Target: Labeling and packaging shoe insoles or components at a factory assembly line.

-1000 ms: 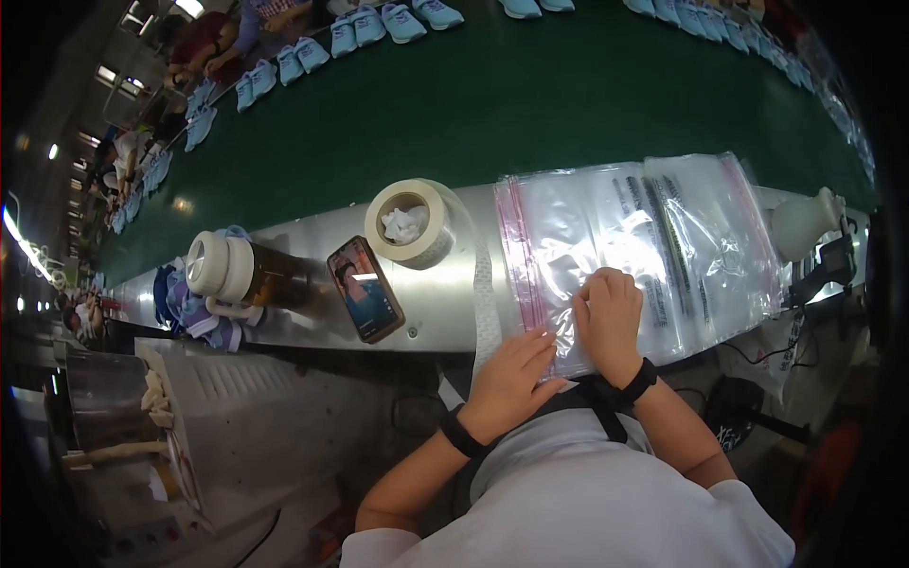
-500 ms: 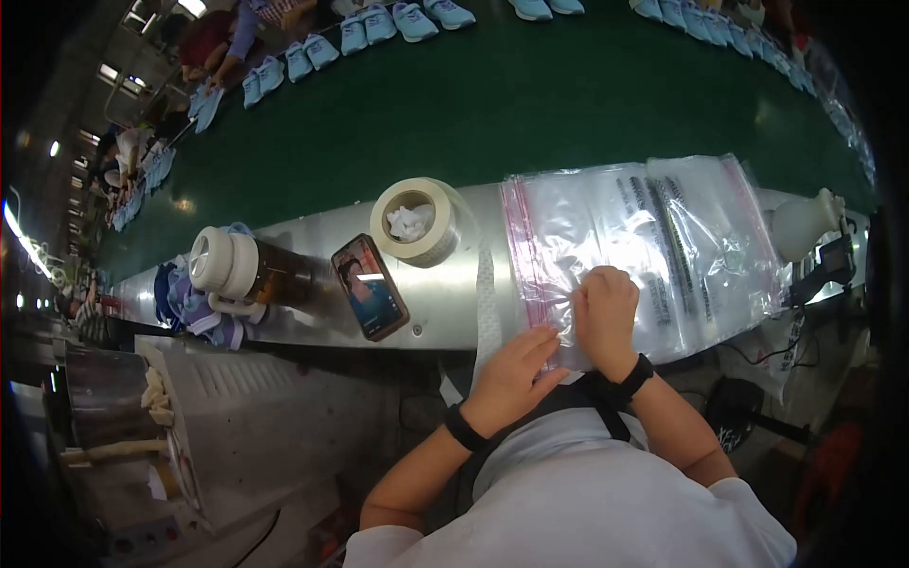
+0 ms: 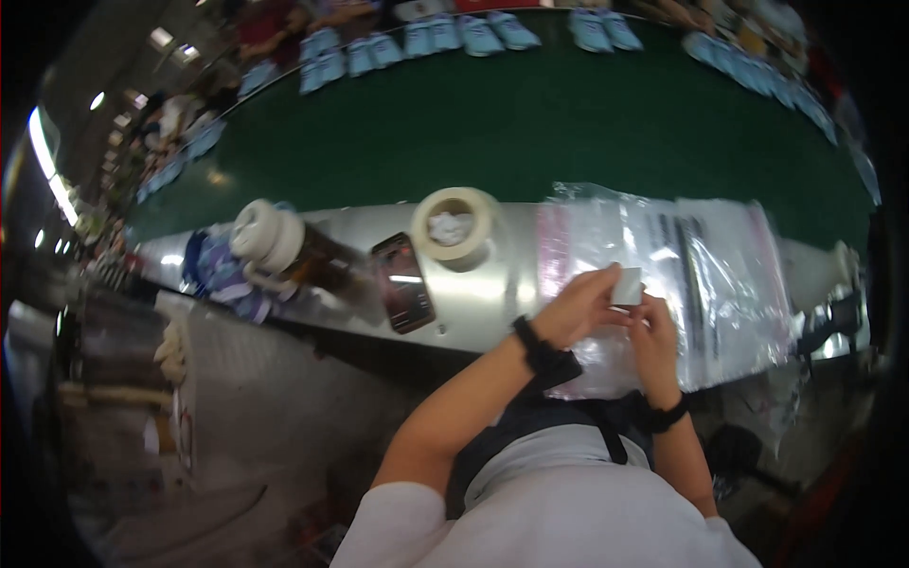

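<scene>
Conveyor: a wide dark-green belt fills the upper half of the frame, with a row of light-blue shoes along its far edge at the top.
Bench: a silver metal ledge runs across the middle of the frame, just below the belt; your things sit on it.
Your body: your white shirt and dark apron straps fill the lower centre, and both forearms rise from there toward the centre right.
Plastic bags: a stack of clear zip bags with pink edge strips lies on the ledge at centre right, directly under your hands.
Bottle: a dark bottle with a white cap lies tilted at centre left, beside a blue and white cloth.
Tape roll: a roll of pale tape sits flat on the ledge, just left of the bags.
Phone: a dark phone lies between the bottle and the tape roll, near the ledge's front edge.
Left hand: your left hand wears a black wristband and pinches the small white card between thumb and fingertips.
Right hand: your right hand is curled just below the card, fingertips at its lower edge; you cannot tell whether it grips.
Small white card: the small white card is held up above the bags, right of centre.
</scene>
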The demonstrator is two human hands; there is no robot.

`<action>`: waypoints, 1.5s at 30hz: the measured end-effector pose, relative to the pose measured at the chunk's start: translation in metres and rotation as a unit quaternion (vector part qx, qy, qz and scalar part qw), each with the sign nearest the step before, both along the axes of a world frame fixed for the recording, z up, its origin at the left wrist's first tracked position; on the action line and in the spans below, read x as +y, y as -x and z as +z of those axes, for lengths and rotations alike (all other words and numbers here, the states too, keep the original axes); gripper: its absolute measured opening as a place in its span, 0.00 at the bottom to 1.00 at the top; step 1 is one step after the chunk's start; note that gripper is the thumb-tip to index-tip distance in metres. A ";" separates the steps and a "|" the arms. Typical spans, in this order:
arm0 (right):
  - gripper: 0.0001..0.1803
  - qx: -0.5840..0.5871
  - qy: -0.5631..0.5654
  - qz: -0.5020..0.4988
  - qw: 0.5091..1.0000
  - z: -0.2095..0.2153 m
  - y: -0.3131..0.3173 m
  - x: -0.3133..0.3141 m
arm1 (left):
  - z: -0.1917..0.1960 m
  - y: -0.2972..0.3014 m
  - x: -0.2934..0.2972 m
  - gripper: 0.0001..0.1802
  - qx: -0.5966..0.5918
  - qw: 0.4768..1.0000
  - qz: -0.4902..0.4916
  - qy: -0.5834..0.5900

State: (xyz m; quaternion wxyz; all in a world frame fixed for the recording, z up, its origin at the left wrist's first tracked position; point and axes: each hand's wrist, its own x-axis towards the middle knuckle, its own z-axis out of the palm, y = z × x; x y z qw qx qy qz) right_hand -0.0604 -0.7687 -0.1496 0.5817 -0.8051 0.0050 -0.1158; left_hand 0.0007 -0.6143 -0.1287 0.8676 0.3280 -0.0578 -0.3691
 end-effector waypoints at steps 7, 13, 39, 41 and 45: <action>0.04 0.027 -0.184 0.013 0.982 0.031 0.008 -0.039 | -0.042 -0.006 -0.023 0.16 -0.126 0.953 0.015 -0.274; 0.04 0.028 -0.110 0.106 0.988 0.041 0.011 -0.023 | -0.010 -0.018 -0.048 0.16 -0.061 0.932 -0.056 -0.352; 0.13 0.057 0.269 -0.368 0.889 -0.044 0.076 -0.280 | -0.033 0.146 0.149 0.14 -0.066 0.851 0.162 -0.495; 0.14 0.009 0.425 -0.408 0.808 -0.048 0.082 -0.287 | -0.031 0.142 0.147 0.11 -0.095 0.832 0.088 -0.539; 0.13 -0.136 0.547 -0.366 0.740 0.019 0.057 -0.178 | 0.006 0.117 0.120 0.10 -0.079 0.862 0.064 -0.496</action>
